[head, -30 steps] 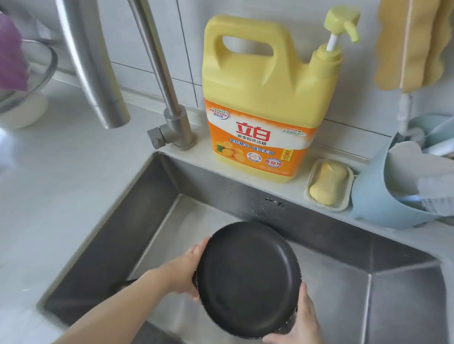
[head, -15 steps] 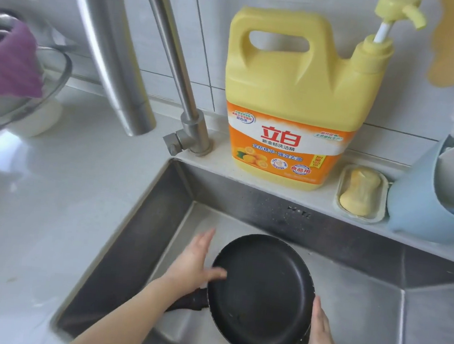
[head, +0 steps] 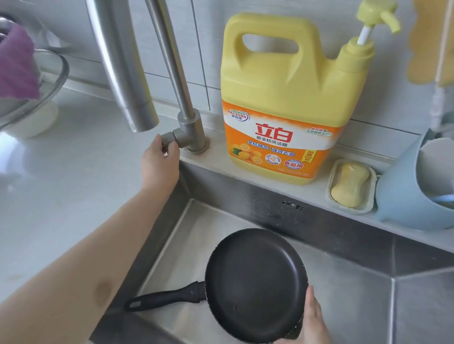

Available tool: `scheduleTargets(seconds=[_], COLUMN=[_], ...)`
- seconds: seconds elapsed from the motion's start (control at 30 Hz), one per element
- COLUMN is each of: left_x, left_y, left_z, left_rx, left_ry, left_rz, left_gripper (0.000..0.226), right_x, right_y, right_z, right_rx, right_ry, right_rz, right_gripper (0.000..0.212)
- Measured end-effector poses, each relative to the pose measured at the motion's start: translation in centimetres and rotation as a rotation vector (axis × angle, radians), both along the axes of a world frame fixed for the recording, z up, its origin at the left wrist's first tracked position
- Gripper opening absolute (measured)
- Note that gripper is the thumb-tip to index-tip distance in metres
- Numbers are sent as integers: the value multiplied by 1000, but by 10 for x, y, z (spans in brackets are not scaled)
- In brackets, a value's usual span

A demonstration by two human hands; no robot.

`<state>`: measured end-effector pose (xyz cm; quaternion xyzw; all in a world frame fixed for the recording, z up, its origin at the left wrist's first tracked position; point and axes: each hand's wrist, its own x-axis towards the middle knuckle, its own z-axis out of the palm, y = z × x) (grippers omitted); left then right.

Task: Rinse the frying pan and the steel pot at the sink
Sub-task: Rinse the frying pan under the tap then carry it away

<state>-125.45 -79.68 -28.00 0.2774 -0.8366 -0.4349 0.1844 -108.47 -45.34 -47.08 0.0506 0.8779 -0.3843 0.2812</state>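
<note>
A black frying pan sits tilted in the steel sink, its black handle pointing left. My right hand grips the pan's right rim from below. My left hand is up at the base of the steel tap, fingers curled round the tap's knob. No water runs from the spout. The steel pot is not in view.
A large yellow detergent jug stands behind the sink, beside a soap bar in a dish and a blue holder with brushes. A glass bowl with a purple cloth is on the left counter. Yellow cloths hang top right.
My left hand let go of the pan's left rim and rose to the tap's knob. The pan's handle is now uncovered. My right hand keeps its hold on the rim.
</note>
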Motion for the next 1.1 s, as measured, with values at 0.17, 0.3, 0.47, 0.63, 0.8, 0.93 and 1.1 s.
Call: scheduleTargets(seconds=[0.17,0.3,0.47,0.63,0.8,0.93,1.1], left_x=[2,4,38,109,143,143,143], left_y=[-8,-11,5,16,32,38,42], left_z=[1,3,-14,-100,-148,-160,-160], left_rx=[59,125,152,-87,-91,-62,-127], left_ry=[-31,-39,72,-571,-1080,-1063,-1039], left_rz=[-26,-62,-93,-506,-798,-837,-881], left_gripper=[15,15,27,88,127,138,144], right_x=[2,3,2,-4,-23,-29,-28], right_y=[2,2,1,10,19,19,17], right_z=[1,4,7,6,1,0,0], right_rx=[28,32,19,-43,-81,-107,-134], right_ry=[22,20,28,18,-50,-89,-72], right_rz=[17,23,28,42,85,127,112], right_gripper=[154,152,152,152,160,162,164])
